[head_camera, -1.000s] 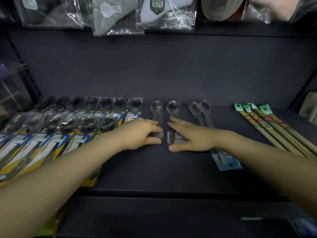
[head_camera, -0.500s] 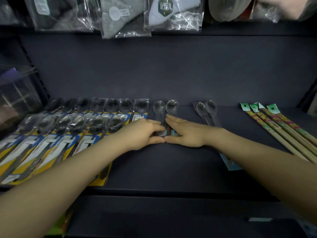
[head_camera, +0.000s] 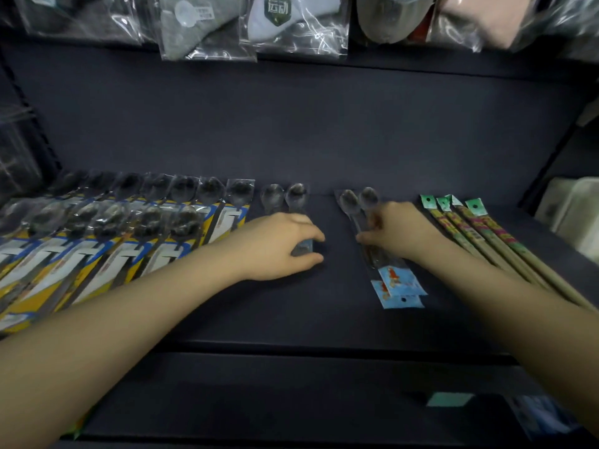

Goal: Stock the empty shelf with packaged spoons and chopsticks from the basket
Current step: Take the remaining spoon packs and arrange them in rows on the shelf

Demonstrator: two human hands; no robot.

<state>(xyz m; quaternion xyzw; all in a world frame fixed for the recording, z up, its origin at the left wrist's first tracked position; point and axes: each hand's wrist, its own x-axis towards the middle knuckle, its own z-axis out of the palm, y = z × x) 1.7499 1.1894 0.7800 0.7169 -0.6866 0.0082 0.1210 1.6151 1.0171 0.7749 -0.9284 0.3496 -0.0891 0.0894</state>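
**Spoons and chopsticks laid out on the dark shelf**

The shelf [head_camera: 324, 150] carries three kinds of goods. Left of the centre pair of spoons [head_camera: 285, 197] lie two overlapping rows of carded spoons [head_camera: 123, 234], each sealed in clear film on a yellow, blue and white card. The centre pair is in clear sleeves, bowls toward the back wall. The left hand [head_camera: 275, 246] covers their handles, its grip curled round the sleeve ends between fingers and thumb. Right of that pair lies a second pair of spoons [head_camera: 389, 277] with blue printed tags at the near end; the right hand [head_camera: 398, 234] pinches them at mid-handle, fingers blurred. Further right lie the chopsticks [head_camera: 479, 234], long patterned packs with green tags at the far end.
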